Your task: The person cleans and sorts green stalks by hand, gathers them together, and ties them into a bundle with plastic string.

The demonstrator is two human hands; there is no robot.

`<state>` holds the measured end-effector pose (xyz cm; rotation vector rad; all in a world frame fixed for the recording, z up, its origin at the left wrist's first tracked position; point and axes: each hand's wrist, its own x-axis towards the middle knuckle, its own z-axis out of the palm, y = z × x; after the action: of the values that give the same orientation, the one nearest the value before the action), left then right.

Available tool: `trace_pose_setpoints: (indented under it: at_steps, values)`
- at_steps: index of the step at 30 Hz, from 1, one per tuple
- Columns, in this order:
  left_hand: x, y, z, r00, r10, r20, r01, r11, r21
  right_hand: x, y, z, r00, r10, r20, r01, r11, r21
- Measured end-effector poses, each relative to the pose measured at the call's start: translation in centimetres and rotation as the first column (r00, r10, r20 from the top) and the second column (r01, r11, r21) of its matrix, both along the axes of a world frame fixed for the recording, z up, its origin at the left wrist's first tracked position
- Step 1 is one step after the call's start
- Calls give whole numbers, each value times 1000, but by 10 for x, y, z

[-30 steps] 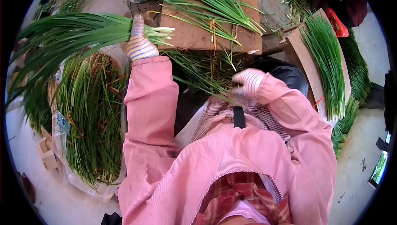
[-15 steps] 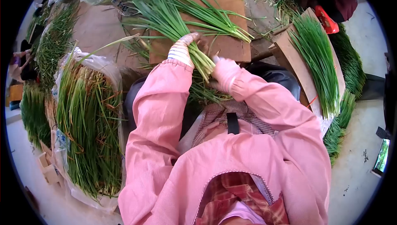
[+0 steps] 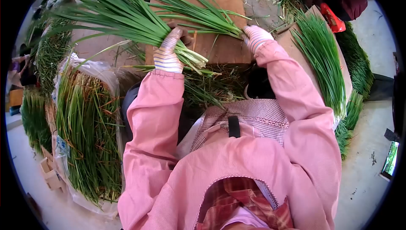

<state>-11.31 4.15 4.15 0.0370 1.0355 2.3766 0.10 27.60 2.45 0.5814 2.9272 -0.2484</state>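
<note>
My left hand [image 3: 169, 49], in a striped glove, is closed around a thick bunch of garlic chives [image 3: 127, 18]. The leaves fan out to the upper left and the pale stem ends point to the lower right. A smaller bunch of chives [image 3: 203, 14] lies across the brown board [image 3: 211, 52]. At its stem end is my right hand [image 3: 256, 38], also gloved, with its fingers closed on the stems. The fingertips are partly hidden.
Left of me stands a plastic-lined crate of chives [image 3: 89, 132]. To my right, a neat pile of chives [image 3: 321, 61] rests on a slanted board, with more bundles [image 3: 357, 61] behind. Loose trimmings [image 3: 211, 84] lie below the board. A red object [image 3: 332, 18] is at the upper right.
My right hand has left the stem ends of the held bunch and moved up and right to the smaller bunch. My left hand has shifted left, tilting its bunch flatter.
</note>
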Motion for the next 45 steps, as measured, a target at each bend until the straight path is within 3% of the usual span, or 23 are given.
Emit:
trace_pose_setpoints:
  at_steps: [1,3,5,6,7,9,10,11,13,14,16,17,19,23,25,27,30,32,34,37,39,42,45]
  values:
    - [-1,-2,0,994,-48,100,42,997,67,-5,7,5,999,-8,37,9,999,-43]
    - [-1,-4,2,968,-19,250,-2,997,82,-4,17,12,889,-222,-400,40,909,-416]
    - [-7,-4,-5,961,-39,272,-6,986,165,-1,4,62,743,-608,-281,99,515,-852]
    - [-8,-5,-5,960,-33,278,-17,984,175,2,1,72,682,-671,-291,17,412,-911]
    - [-9,-6,-5,966,-39,255,-8,983,181,6,8,65,690,-671,-272,48,417,-907]
    - [-6,-11,-3,972,-51,230,7,982,190,13,13,52,834,-534,141,434,475,-765]
    - [-2,-11,-2,969,-61,240,11,979,203,16,16,53,797,-548,255,485,328,-810]
    - [-1,-9,-1,966,-61,252,2,974,225,15,21,56,803,-546,241,479,350,-805]
    - [6,-6,-2,964,-53,259,9,986,166,11,-5,76,700,-710,71,226,126,-966]
    - [13,-5,0,952,-75,296,51,995,88,6,-22,84,702,-712,30,221,178,-959]
    - [23,-1,-8,905,-173,389,151,985,87,7,-48,88,852,-520,55,200,227,-953]
    - [24,2,-31,910,-353,219,256,891,376,7,-67,88,898,-433,78,221,290,-931]
    - [31,-1,-22,848,-403,343,316,905,284,16,-102,60,959,-276,-63,16,275,-961]
    - [24,-11,-25,808,-499,315,379,848,371,37,-145,31,929,-370,5,54,122,-991]
    - [26,-12,-9,795,-544,268,417,812,408,43,-146,28,936,-350,30,90,157,-983]
    - [24,-8,-12,858,-427,285,359,896,262,48,-146,32,930,-367,34,49,30,-998]
    - [6,-9,-12,896,-271,352,207,956,209,51,-105,24,958,-191,-215,-63,590,-805]
    - [-5,-8,-7,943,-102,315,60,988,140,47,-66,-7,810,-373,-453,-55,720,-692]
    - [-9,-9,-5,946,-3,324,11,1000,-22,30,-33,7,866,-120,-485,-26,959,-282]
    - [-10,-11,-7,914,-183,363,154,982,107,18,-14,-2,963,-4,-271,28,996,86]
    - [-6,-9,-8,950,-97,296,58,989,138,12,-8,-6,974,5,-227,18,995,98]
    - [-11,-9,-15,948,-262,180,184,914,362,-4,10,-2,994,39,-98,-32,997,74]
    - [-12,-9,-18,965,-155,210,100,963,251,-11,25,-1,994,100,-53,-100,995,0]
